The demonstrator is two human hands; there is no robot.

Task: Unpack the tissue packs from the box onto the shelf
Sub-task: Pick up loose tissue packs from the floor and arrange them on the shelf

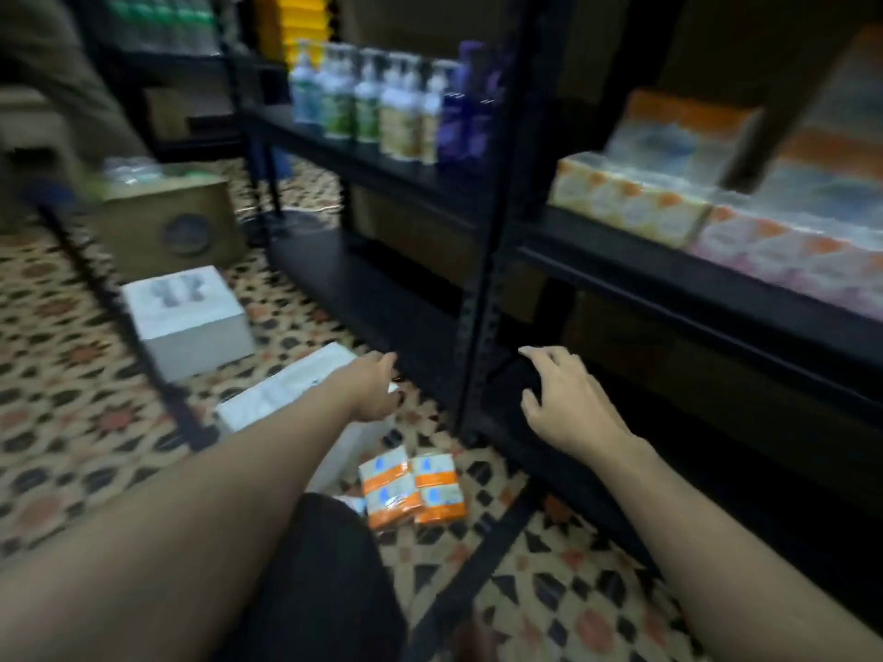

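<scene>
Orange tissue packs (411,492): two bundles lie side by side on the floor, touching each other. They are nearer the person than both hands, between the two forearms and closer to the left one.
Left hand (370,387): fingers reach forward, loose and nearly straight, with nothing in them. It hangs over the far corner of the white box, fingertips pointing at the lowest board.
Right hand (568,403): fingers are spread and slightly bent, holding nothing. It sits at the front edge of the lowest board, just right of the upright; contact cannot be told.
White box (272,398): lies tilted under the left wrist and forearm, its near side just beside the packs.
Shelf upright (480,303): black metal, standing between the two hands, its foot on the floor just beyond the packs.
Lowest board (363,289): dark, with a tall gap above it beyond the left fingertips, up to the next board.
Floor (71,375): patterned tile; a narrow strip shows between the left fingertips and the board's front edge, and a wider stretch lies left of the left forearm.
Stacked packs (640,210): on the board above and right of the right hand, their faces close to its front edge.
Bottles (382,102): a row up beyond the left hand, along that board's front edge.
Second box (186,317): white, left of and beyond the left hand, well apart from it.
Brown carton (167,222): farther off behind the second box.
Knee (325,566): dark cloth between the forearms, nearer than the packs.
</scene>
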